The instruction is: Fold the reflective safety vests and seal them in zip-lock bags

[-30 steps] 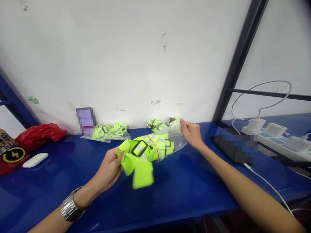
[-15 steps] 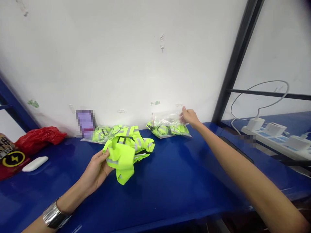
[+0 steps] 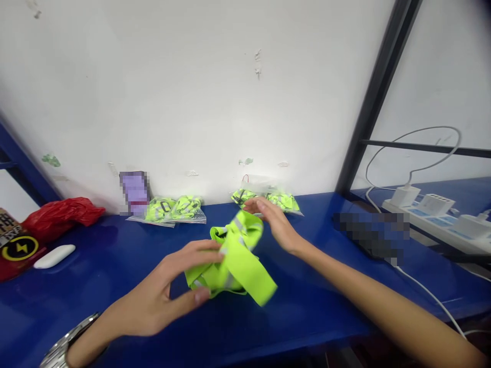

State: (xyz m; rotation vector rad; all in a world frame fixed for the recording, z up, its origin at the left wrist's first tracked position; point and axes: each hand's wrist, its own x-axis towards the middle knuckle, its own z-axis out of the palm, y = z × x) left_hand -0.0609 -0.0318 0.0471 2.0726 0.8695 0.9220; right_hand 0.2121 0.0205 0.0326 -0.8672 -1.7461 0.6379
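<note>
A bright yellow-green reflective strap bundle (image 3: pixel 235 261) with grey bands lies bunched at the middle of the blue tabletop (image 3: pixel 115 266). My left hand (image 3: pixel 169 294) pinches its near left edge between thumb and fingers. My right hand (image 3: pixel 274 225) reaches in from the right, fingers stretched and apart, resting at the bundle's far upper end. An empty clear plastic bag (image 3: pixel 261 183) lies on bagged straps (image 3: pixel 282 201) by the wall, just beyond my right hand.
More bagged yellow-green straps (image 3: pixel 174 208) sit at the wall beside a blurred purple object (image 3: pixel 134 191). A red plastic bag (image 3: pixel 61 214) and a white oval object (image 3: pixel 53 255) are at left. A dark tablet (image 3: pixel 374 230), power strip (image 3: pixel 441 214) and white cables lie at right.
My right hand pulled the clear bag off the straps, left it by the wall, and came back to the bundle. My left hand carried the bundle toward the middle of the table.
</note>
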